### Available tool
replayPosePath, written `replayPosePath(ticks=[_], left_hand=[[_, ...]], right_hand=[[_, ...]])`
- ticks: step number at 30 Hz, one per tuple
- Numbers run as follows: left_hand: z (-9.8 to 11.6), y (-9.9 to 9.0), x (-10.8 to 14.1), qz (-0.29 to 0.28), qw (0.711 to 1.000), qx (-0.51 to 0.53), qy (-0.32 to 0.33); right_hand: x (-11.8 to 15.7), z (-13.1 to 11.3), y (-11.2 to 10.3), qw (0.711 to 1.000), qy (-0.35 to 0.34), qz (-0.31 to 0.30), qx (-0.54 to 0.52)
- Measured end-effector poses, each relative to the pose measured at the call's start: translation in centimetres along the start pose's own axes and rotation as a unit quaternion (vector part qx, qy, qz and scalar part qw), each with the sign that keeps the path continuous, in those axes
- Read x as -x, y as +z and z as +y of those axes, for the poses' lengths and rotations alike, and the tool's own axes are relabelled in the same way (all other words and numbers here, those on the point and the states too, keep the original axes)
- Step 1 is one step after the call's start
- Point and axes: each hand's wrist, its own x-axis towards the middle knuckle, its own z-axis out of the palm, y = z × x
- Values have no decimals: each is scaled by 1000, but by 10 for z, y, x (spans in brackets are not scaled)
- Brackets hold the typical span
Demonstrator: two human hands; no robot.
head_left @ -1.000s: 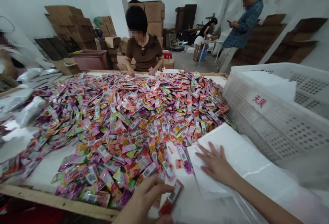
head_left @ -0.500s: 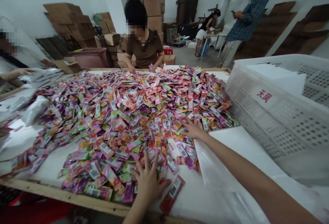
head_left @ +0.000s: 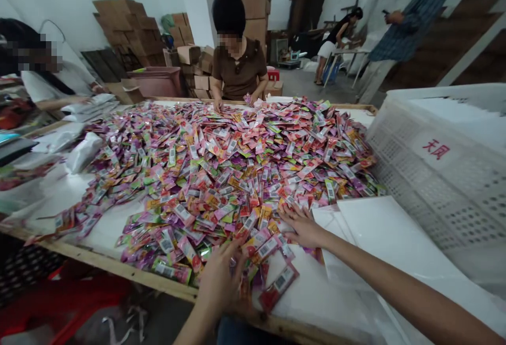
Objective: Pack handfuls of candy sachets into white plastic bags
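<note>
A broad heap of small glossy sachets in pink, purple, green and orange, many with barcodes, covers the table in front of me. My left hand is cupped on its edge against the near side of the heap, fingers apart, with sachets beside the palm. My right hand lies palm down over the heap's right edge, fingers spread and touching sachets. Between the two hands sits a loose cluster of sachets. One red sachet rests by the table's front edge, right of my left hand.
A white perforated crate stands at the right, with white sheets beside it. The table has a raised wooden rim. Across the heap a person handles sachets; another person is at the left by silvery bags.
The view has swung left. My right hand has come nearer to me, and sachets now cover the bare patch between my hands. My left hand has turned from flat to its edge.
</note>
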Motion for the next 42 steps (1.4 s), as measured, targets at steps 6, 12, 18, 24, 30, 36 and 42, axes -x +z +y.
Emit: replayPosePath(ticks=[6,12,18,24,30,36,42], left_hand=[[-26,-46,-39,76,994,-62,44],[-20,-38,-103,16,984,-168,66],[-1,-7,-86,-76,967,-241,37],[-21,-22,-60,-4,994,-101,35],[-25,-51,-89,129,985,-50,-107],[-9,-15,-115,-33,977,-182,-107],[-32,-31,-111,104,994,15,-30]], right_hand=[[9,30,-42,982,14,177,-66],[-23,17,-47,979,133,152,-31],[-31,4,-17,981,159,107,-38],[-20,27,-31,967,182,141,-112],[-50,18,-27,958,226,137,-113],[-73,1,-17,957,221,140,-128],[-51,6,-27,936,193,230,-185]])
